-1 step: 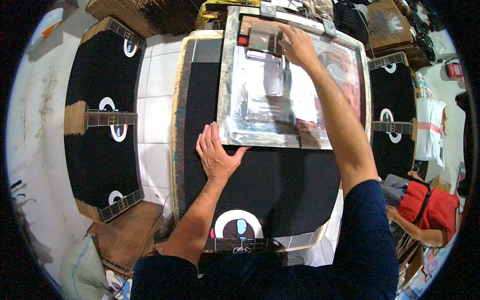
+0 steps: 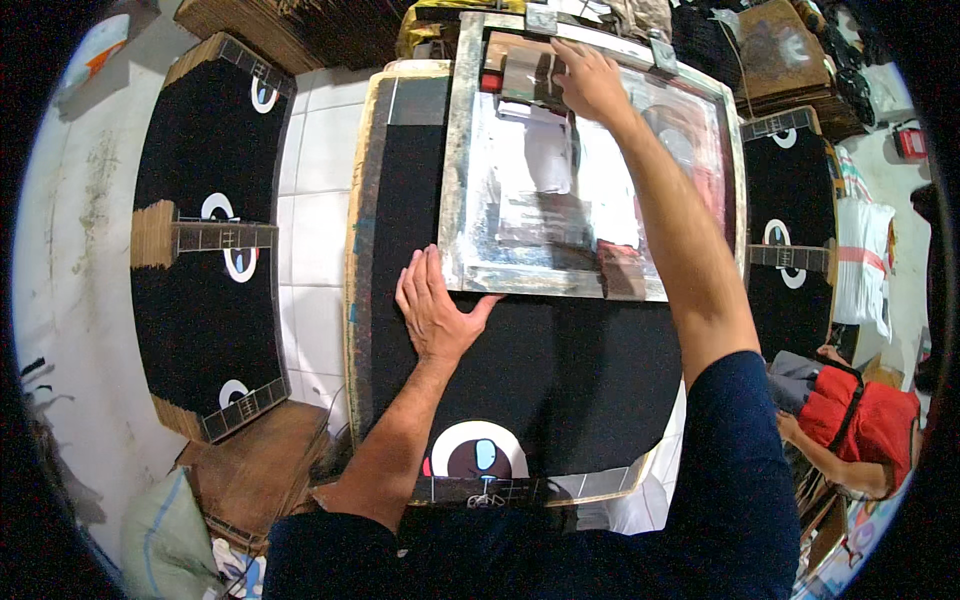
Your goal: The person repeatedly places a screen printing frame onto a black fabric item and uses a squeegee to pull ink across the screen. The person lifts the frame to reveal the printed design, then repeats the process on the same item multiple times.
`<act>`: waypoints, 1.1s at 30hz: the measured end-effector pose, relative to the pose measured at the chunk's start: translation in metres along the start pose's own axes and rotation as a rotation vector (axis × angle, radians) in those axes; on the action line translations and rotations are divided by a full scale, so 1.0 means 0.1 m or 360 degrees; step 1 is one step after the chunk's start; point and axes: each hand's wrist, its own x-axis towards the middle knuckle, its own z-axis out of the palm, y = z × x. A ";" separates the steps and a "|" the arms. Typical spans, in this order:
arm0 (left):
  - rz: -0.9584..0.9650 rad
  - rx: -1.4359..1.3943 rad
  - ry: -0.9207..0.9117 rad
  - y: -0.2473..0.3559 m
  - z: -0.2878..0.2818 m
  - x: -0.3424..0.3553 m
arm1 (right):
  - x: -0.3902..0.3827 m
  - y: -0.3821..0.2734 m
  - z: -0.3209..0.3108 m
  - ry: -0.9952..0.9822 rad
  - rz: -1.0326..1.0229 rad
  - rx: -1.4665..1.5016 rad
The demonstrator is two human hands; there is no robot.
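A metal-framed printing screen [image 2: 455,180] lies on black fabric [image 2: 560,370] stretched over a long board. My left hand [image 2: 432,310] rests flat on the fabric, its thumb against the frame's near left corner. My right hand [image 2: 590,82] reaches to the far end of the screen and grips a squeegee [image 2: 520,68] there. A round white and brown print [image 2: 478,452] shows on the fabric near my body.
A second fabric-covered board [image 2: 200,300] with round prints lies to the left, and a third one [image 2: 795,200] to the right. White floor tiles [image 2: 310,210] show between boards. A person in red [image 2: 860,420] sits at lower right. Cardboard stacks [image 2: 300,30] stand behind.
My right hand has shifted slightly farther up the screen with the squeegee. The left hand stays in place.
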 end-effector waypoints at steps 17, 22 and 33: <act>0.0035 -0.0049 -0.0005 -0.06 0.04 0.04 | 0.06 -0.62 -0.49 -0.0024 0.0160 -0.0043; 0.0040 -0.0049 0.0011 -0.07 0.05 0.03 | -0.13 -0.65 -0.18 -0.0066 0.0095 -0.0119; 0.0008 -0.0080 -0.0024 -0.05 0.02 0.06 | -0.43 -0.86 -0.44 -0.0094 0.0087 -0.0023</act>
